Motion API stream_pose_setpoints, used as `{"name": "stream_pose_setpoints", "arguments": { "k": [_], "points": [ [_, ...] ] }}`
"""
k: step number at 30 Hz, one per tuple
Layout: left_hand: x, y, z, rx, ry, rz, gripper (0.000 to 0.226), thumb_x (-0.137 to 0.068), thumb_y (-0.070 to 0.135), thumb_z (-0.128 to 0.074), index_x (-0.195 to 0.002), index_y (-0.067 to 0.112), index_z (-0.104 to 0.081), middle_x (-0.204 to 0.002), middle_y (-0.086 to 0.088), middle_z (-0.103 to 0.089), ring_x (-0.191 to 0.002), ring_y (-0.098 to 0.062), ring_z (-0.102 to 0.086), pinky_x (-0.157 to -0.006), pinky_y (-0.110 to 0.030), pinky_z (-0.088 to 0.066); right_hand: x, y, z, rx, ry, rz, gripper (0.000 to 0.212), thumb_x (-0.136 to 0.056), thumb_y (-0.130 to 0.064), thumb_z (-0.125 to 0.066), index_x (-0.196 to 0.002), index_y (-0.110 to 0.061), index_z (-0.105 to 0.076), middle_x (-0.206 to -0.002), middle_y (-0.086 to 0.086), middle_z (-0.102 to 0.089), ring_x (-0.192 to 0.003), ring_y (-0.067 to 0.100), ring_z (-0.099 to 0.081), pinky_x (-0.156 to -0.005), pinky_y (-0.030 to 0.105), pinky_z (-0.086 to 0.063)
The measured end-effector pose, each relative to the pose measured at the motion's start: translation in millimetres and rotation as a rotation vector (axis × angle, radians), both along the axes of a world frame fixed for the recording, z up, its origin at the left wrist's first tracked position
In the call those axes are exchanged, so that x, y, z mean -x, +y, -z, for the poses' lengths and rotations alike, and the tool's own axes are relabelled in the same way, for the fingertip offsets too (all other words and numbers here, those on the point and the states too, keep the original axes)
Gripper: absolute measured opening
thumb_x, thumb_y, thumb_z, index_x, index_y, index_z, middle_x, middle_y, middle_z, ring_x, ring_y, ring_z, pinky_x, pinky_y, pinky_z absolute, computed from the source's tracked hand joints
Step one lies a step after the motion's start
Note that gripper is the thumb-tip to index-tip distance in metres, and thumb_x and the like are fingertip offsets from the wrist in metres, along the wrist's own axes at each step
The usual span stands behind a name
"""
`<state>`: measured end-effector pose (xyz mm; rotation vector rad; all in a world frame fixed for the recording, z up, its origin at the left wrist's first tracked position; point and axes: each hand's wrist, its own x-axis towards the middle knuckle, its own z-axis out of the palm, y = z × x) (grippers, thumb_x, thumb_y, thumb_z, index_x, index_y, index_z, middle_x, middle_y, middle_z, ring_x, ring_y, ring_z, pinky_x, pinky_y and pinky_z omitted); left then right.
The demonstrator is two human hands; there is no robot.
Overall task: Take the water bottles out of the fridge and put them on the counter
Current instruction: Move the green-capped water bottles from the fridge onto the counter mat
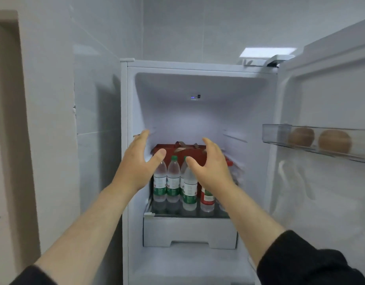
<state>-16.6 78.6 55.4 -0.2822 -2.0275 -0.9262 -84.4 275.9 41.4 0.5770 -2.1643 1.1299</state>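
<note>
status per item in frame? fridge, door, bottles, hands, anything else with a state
fridge door: open, swung right
green-label bottles: upright on the glass shelf, capped
red-label bottle: upright, partly hidden by right hand
red box: closed, behind bottles
door bin: holds round brown items
left hand: open, empty
right hand: open, empty

- A dark red box (189,153) with brown strap handles sits at the back of the glass shelf (177,216).
- Below that shelf there is a white drawer (189,231) with a cut-out grip along its lower edge.
- A clear door bin (280,133) on the open door at the right holds round brown fruits (334,140), at least two in a row.
- A small blue light (192,97) glows high on the back wall.
- Pale glossy wall tiles (95,89) stand to the left, beside a beige door frame (7,99).
</note>
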Motion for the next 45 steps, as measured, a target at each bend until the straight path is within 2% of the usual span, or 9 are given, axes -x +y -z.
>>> {"name": "stream_pose_setpoints", "arguments": {
  "k": [6, 11, 14, 21, 27, 31, 35, 40, 45],
  "points": [
    [102, -8, 31, -0.087, -0.147, -0.027, 0.079, -0.087, 0.063, -0.038, -0.155, 0.025, -0.024, -0.158, 0.005, -0.031, -0.138, -0.004, -0.026, -0.108, -0.027, -0.02, 83, -21, 21, 0.054, -0.157, 0.001, 0.099, -0.068, -0.07, -0.059, -0.151, -0.03, -0.024, -0.157, -0.002, -0.032, -0.141, 0.019, -0.034, -0.11, 0.042, -0.036],
    [183, -22, 53, -0.186, -0.273, 0.059, 0.088, -0.079, 0.073, -0.04, -0.154, 0.03, -0.027, -0.158, 0.003, -0.037, -0.141, -0.015, -0.036, -0.114, -0.047, -0.032, 147, -26, 42, 0.001, -0.243, 0.078, 0.106, -0.064, -0.071, -0.062, -0.153, -0.027, -0.021, -0.157, 0.0, -0.033, -0.142, 0.022, -0.034, -0.111, 0.044, -0.037],
    [223, -28, 67, -0.24, -0.31, -0.002, 0.093, -0.076, 0.076, -0.037, -0.154, 0.027, -0.024, -0.158, 0.001, -0.035, -0.141, -0.019, -0.036, -0.112, -0.042, -0.031, 181, -31, 54, 0.017, -0.301, 0.084, 0.106, -0.068, -0.064, -0.07, -0.153, -0.027, -0.019, -0.158, -0.001, -0.031, -0.142, 0.021, -0.033, -0.108, 0.039, -0.034],
    [284, -27, 86, -0.472, -0.316, -0.083, 0.072, -0.08, 0.054, -0.051, -0.145, 0.027, -0.036, -0.142, 0.001, -0.053, -0.126, -0.022, -0.052, -0.102, -0.052, -0.045, 229, -50, 72, 0.085, -0.407, 0.077, 0.097, -0.075, -0.048, -0.076, -0.152, -0.021, -0.023, -0.148, 0.0, -0.045, -0.133, 0.022, -0.045, -0.089, 0.027, -0.036],
    [319, -29, 99, -0.566, -0.373, -0.146, 0.049, -0.078, 0.017, -0.057, -0.126, 0.018, -0.047, -0.111, -0.005, -0.064, -0.101, -0.031, -0.063, -0.085, -0.044, -0.053, 247, -56, 85, 0.051, -0.453, 0.121, 0.051, -0.076, -0.034, -0.077, -0.117, -0.026, -0.048, -0.093, -0.018, -0.054, -0.088, 0.009, -0.058, -0.057, 0.017, -0.038],
    [333, -31, 111, -0.531, -0.414, -0.208, 0.054, -0.071, 0.005, -0.065, -0.121, 0.014, -0.048, -0.114, -0.01, -0.062, -0.102, -0.035, -0.062, -0.083, -0.045, -0.053, 253, -59, 93, 0.029, -0.505, 0.106, 0.051, -0.075, -0.023, -0.079, -0.112, -0.025, -0.044, -0.097, -0.008, -0.06, -0.085, 0.008, -0.059, -0.066, 0.025, -0.049],
    [336, -31, 117, -0.483, -0.403, -0.275, 0.055, -0.071, 0.004, -0.072, -0.118, 0.011, -0.046, -0.122, -0.015, -0.053, -0.1, -0.038, -0.06, -0.079, -0.048, -0.055, 249, -63, 100, -0.015, -0.509, 0.087, 0.072, -0.073, -0.021, -0.081, -0.127, -0.027, -0.035, -0.105, -0.003, -0.061, -0.095, 0.017, -0.061, -0.072, 0.029, -0.051],
    [324, -31, 129, -0.499, -0.354, -0.241, 0.054, -0.074, 0.016, -0.077, -0.108, 0.024, -0.036, -0.097, -0.003, -0.059, -0.068, -0.016, -0.058, -0.049, -0.024, -0.04, 243, -68, 109, -0.011, -0.486, 0.111, 0.076, -0.07, -0.024, -0.083, -0.128, -0.025, -0.034, -0.106, -0.004, -0.06, -0.096, 0.017, -0.062, -0.08, 0.034, -0.056],
    [302, -28, 127, -0.454, -0.323, -0.233, 0.052, -0.07, 0.018, -0.078, -0.1, 0.031, -0.038, -0.078, 0.02, -0.048, -0.066, 0.005, -0.044, -0.048, -0.019, -0.032, 233, -68, 111, 0.026, -0.48, 0.154, 0.054, -0.063, -0.036, -0.079, -0.105, -0.02, -0.05, -0.091, -0.005, -0.065, -0.082, 0.014, -0.064, -0.07, 0.033, -0.058]
  ]
}}
